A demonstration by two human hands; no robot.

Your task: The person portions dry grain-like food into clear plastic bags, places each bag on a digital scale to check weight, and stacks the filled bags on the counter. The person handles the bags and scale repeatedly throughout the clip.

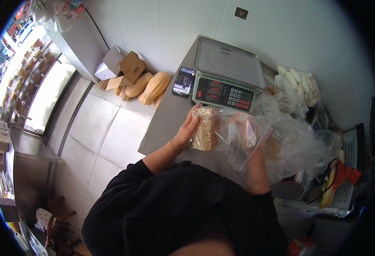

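My left hand (186, 132) is closed round the side of a brown, grainy snack block (205, 135) in clear wrapping, held upright over the counter in front of the scale. My right hand (246, 132) shows through the film of a clear zip bag (237, 158) with a reddish strip at its mouth. Its fingers look bent onto the bag, partly blurred by the plastic. The bag's left edge touches the wrapped block. Just beyond both hands stands a digital scale (226, 91) with a flat metal pan.
A phone (184, 82) lies left of the scale. Loose clear plastic bags (298, 141) crowd the counter's right side, beside a bag of white, long pieces (296, 83). Large tan squashes (153, 88) and an open cardboard box (130, 68) sit on the floor. Packed shelves (23, 81) line the left.
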